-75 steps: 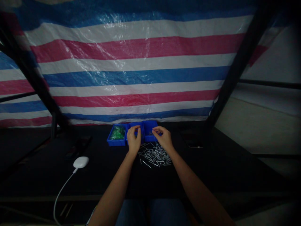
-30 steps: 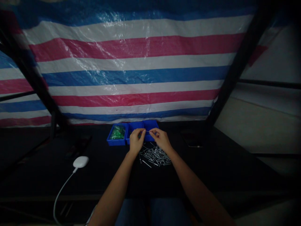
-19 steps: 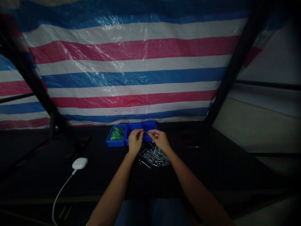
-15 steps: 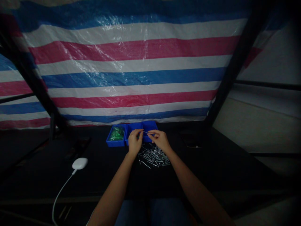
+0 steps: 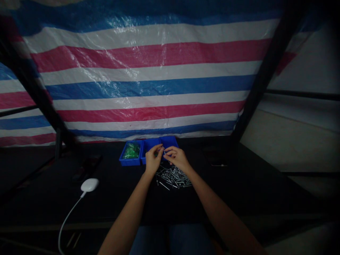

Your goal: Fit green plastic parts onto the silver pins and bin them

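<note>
My left hand (image 5: pixel 153 158) is closed in a pinch on one thin metal rivet (image 5: pixel 164 151), which stands tilted between my two hands. Fingers of my right hand (image 5: pixel 177 158) meet the same rivet from the other side, thumb and fingertips closed around its lower part. Below the hands lies a loose pile of similar silvery blind rivets (image 5: pixel 173 176) on the black table. Just behind the hands are a blue middle bin (image 5: pixel 150 143) and a blue right bin (image 5: pixel 169 141), partly covered by my fingers. Any small part at the rivet's tip is too small to make out.
A blue left bin (image 5: pixel 130 163) holds shiny green plastic material (image 5: pixel 131 151). A white rounded device (image 5: pixel 89 184) with a cable lies at the left, near a dark object (image 5: pixel 89 166). At the right is a dark phone-like slab (image 5: pixel 216 159). Striped sheeting (image 5: pixel 148 113) hangs behind the table.
The rivet has turned from nearly level to steeply tilted between my fingers. My right hand has shifted slightly left, closer to my left hand.
</note>
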`<state>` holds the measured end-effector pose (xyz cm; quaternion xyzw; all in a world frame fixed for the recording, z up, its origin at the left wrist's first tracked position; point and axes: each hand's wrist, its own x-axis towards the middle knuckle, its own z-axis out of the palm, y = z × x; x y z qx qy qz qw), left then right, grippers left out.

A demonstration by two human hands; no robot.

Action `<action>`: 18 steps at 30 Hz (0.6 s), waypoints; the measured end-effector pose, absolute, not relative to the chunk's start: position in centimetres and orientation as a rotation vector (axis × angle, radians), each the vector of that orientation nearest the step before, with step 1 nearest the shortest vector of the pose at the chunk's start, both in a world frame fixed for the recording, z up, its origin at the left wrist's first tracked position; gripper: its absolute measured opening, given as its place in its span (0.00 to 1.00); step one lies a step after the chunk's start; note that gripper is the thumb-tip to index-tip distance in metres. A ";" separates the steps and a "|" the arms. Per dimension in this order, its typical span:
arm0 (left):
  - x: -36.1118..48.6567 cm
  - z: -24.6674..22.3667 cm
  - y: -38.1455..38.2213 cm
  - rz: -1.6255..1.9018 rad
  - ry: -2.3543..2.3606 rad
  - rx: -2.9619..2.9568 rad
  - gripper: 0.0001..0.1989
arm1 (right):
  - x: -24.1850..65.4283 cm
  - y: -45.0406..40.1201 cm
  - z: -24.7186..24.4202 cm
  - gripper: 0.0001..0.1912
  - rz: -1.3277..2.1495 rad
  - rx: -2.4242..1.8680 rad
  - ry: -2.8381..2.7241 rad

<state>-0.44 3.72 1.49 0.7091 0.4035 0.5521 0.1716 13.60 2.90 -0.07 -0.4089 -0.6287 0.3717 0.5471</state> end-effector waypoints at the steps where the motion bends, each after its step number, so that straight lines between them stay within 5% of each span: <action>1: -0.4 1.5 3.7 1.559 1.126 1.997 0.13 | 13.5 2.9 0.0 0.15 0.881 -0.970 -1.490; 18: -0.5 1.5 3.5 1.504 1.126 2.117 0.12 | 13.5 3.1 -0.3 0.17 0.941 -0.976 -1.455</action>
